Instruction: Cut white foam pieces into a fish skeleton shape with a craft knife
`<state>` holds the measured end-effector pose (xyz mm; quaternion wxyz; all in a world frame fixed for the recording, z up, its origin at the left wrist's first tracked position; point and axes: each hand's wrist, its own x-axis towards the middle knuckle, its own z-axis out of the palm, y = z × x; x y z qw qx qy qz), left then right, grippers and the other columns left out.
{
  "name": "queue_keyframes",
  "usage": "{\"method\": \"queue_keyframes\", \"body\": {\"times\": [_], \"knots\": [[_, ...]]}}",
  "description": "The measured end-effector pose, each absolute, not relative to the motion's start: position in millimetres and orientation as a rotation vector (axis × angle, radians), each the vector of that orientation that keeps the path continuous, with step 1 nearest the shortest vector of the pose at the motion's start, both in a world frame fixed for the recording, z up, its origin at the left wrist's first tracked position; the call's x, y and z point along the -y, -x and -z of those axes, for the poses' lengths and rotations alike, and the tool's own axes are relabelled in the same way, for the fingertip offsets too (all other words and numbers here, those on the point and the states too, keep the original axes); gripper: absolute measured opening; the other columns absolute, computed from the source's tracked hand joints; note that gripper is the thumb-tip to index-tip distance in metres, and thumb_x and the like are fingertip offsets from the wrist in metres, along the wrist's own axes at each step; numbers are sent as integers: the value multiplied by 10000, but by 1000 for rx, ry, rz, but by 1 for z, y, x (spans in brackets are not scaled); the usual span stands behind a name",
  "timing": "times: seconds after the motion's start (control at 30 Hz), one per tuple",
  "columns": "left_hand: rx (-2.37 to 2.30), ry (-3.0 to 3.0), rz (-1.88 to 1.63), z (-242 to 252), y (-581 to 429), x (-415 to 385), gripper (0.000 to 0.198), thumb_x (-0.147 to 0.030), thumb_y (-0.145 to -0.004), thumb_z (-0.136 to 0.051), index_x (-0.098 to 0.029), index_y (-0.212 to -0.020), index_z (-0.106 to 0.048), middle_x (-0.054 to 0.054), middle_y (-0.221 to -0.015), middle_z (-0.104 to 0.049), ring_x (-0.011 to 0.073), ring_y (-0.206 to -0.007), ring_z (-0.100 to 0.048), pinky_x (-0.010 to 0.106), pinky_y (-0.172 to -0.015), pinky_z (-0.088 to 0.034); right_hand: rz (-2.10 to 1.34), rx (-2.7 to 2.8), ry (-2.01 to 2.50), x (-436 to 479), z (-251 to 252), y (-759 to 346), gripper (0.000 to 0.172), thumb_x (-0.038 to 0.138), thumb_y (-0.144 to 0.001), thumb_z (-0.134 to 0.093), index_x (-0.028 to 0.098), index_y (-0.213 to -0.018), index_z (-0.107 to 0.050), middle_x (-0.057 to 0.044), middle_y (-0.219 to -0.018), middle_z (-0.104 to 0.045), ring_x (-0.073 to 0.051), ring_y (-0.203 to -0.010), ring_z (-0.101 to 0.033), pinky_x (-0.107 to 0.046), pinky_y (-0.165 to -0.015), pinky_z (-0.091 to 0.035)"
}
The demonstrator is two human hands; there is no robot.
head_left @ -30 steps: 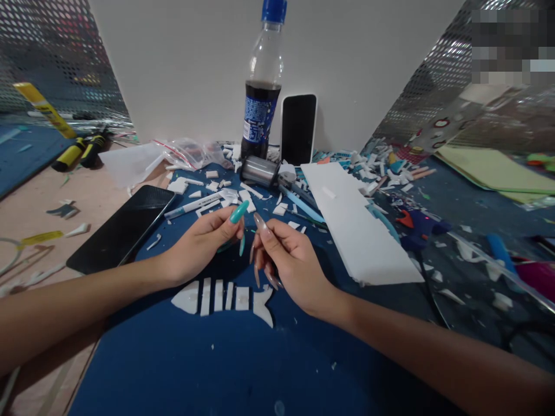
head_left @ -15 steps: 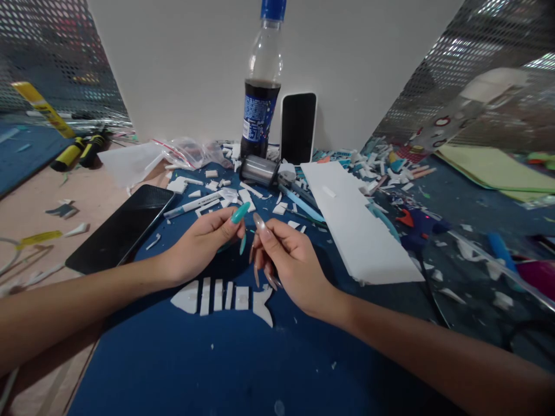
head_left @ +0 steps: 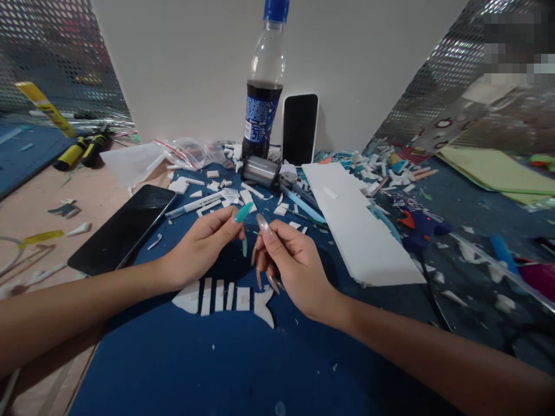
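My left hand (head_left: 208, 245), with long teal nails, is closed in a pinch above the blue mat (head_left: 182, 370). Opposite it, a small gap away, my right hand (head_left: 297, 266) with long glossy beige nails also pinches thumb against fingers. Whatever lies between the fingertips is too thin or hidden to make out. Just below the hands a fish shape cut from white board lies in separate pieces: a pointed head (head_left: 187, 299), several strips, a squarish piece (head_left: 243, 299) and a forked tail (head_left: 263, 306). The right fingertips hang just above the tail.
A spool (head_left: 260, 171) and a cola bottle (head_left: 262, 110) stand behind, beside an upright phone (head_left: 300, 130). A dark phone (head_left: 125, 228) lies left. White board (head_left: 368, 231), a glue gun (head_left: 418, 228) with its cord, and scattered white scraps lie right. Yellow-handled pliers (head_left: 82, 151) lie far left.
Both hands keep nearly the same pinched pose, with only slight finger movement. The whole view has shifted a little. The fish pieces stay in place.
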<state>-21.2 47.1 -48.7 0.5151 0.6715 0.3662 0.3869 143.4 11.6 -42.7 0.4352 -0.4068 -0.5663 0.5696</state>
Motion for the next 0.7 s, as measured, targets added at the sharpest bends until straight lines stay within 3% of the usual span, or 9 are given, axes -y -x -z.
{"method": "queue_keyframes", "body": {"times": [0.7], "knots": [[-923, -1640, -893, 52, 22, -47, 314, -401, -927, -403, -174, -734, -500, -16, -694, -499, 114, -649, -466, 237, -621, -392, -1342, 1437, 1087, -10, 44, -142, 299, 393, -933, -456, 197, -713, -503, 67, -482, -461, -34, -356, -420, -147, -334, -354]]}}
